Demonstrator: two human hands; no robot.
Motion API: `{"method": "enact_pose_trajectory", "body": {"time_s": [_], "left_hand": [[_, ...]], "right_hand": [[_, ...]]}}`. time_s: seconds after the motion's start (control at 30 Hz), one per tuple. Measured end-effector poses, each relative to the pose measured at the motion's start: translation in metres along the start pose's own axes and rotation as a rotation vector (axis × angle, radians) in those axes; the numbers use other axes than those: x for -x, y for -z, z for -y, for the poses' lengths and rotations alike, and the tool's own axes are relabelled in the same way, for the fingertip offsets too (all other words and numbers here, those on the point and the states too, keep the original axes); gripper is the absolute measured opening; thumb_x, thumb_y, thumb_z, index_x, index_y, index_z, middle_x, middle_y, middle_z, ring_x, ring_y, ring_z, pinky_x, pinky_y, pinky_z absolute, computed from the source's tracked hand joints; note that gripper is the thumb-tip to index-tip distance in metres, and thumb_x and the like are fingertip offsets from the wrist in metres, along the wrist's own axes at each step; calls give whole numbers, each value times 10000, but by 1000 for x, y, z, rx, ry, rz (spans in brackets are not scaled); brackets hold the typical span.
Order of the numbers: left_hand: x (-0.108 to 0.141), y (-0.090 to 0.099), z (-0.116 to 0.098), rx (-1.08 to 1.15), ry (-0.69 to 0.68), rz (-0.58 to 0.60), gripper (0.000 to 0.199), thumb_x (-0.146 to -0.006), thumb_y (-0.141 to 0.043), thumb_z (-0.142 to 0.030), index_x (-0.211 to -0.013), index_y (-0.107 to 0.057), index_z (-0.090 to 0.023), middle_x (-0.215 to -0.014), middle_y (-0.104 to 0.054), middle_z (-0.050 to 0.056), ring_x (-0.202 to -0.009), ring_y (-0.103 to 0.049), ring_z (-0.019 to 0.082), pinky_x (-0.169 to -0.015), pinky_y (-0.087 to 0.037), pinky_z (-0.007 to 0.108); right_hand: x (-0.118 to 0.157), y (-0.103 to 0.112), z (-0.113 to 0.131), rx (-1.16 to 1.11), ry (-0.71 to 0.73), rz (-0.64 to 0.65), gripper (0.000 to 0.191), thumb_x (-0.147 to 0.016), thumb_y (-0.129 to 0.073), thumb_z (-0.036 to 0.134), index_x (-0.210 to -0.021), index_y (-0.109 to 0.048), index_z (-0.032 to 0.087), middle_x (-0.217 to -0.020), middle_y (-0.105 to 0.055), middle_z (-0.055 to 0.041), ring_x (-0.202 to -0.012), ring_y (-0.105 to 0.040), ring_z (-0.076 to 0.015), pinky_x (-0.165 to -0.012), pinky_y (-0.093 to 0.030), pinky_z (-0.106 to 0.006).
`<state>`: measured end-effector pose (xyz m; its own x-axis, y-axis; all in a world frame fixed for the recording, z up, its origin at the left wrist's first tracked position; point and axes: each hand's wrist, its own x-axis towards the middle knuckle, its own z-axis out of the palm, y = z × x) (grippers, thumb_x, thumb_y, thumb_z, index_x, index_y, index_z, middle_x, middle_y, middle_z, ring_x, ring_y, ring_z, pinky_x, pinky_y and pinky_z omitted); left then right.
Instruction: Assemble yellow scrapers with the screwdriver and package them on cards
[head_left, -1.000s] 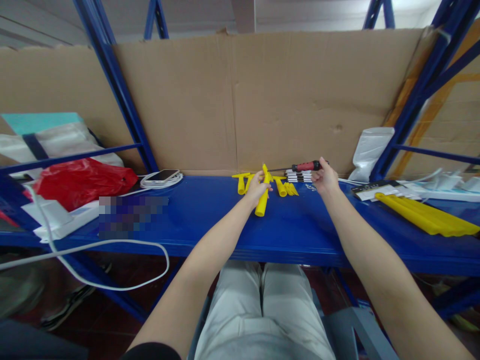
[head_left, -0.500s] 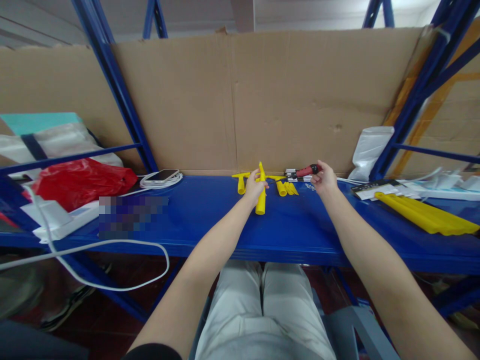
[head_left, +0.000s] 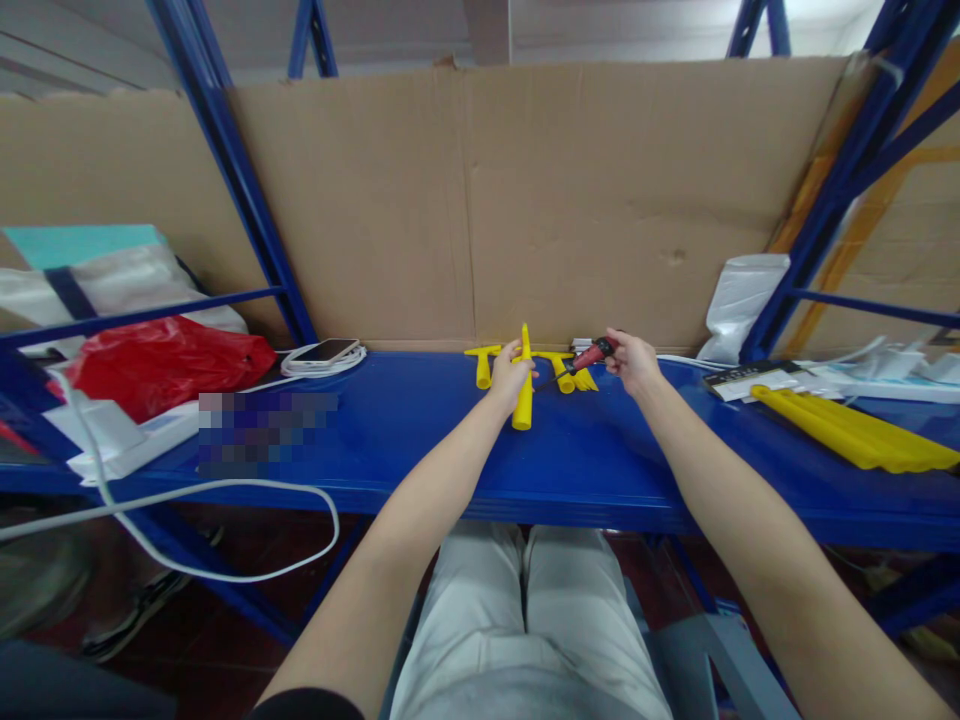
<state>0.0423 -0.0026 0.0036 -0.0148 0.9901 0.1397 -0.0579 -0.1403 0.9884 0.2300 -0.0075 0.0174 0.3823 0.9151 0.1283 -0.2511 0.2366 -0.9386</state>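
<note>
Left hand grips yellow handle; right hand grips screwdriver, shaft angled down towards handle, contact unclear.

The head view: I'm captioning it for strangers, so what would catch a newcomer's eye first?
Probably the yellow tool upright in the left hand, mid-table, with a red-and-black screwdriver in the right hand angled toward it. Next, the crumpled red bag at far left.

One head-worn camera is facing forward and down, centring the blue tabletop from above.
</note>
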Motion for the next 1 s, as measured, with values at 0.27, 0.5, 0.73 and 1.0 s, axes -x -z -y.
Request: {"method": "enact_pose_trajectory", "body": {"time_s": [0.27, 0.5, 0.73, 1.0], "left_hand": [[1, -1, -1, -18, 8, 8, 624, -734, -508, -25, -1310, -488, -265, -1313, -554, 70, -623, -649, 94, -421, -439, 174], [-4, 0, 1, -1, -10, -19, 632, -735, -519, 3, -1312, -500, -253, -1311, -562, 71, -723, -666, 109, -532, -508, 185], [-9, -2, 6, -40, -84, -22, 619, -745, -486, 43, -1305, -532, -218, -1354, -541, 67, -860, -653, 126, -717, -546, 237], [-13, 0, 17, -384, -373, -47, 564, -697, -538, 37, -1177, -644, -240, -1226, -610, 43, -1224, -495, 192, -1075, -370, 325]], "right_hand": [[11, -6, 3, 265, -166, 102, 262, -796, -637, 314, -669, -441, 194, -373, -338, 88, -338, -329, -52, -346, -260, -167], [18, -3, 5, 618, -254, 402, 308, -685, -775, 364, -695, -542, 163, -516, -560, 5, -438, -487, -70, -389, -333, -163], [16, 4, 2, 935, -290, 575, 328, -649, -789, 421, -679, -587, 164, -556, -598, -13, -406, -446, -56, -359, -312, -166], [13, 6, -4, 990, -293, 642, 448, -583, -781, 563, -653, -576, 171, -529, -585, -13, -400, -426, -59, -346, -300, -170]]}}
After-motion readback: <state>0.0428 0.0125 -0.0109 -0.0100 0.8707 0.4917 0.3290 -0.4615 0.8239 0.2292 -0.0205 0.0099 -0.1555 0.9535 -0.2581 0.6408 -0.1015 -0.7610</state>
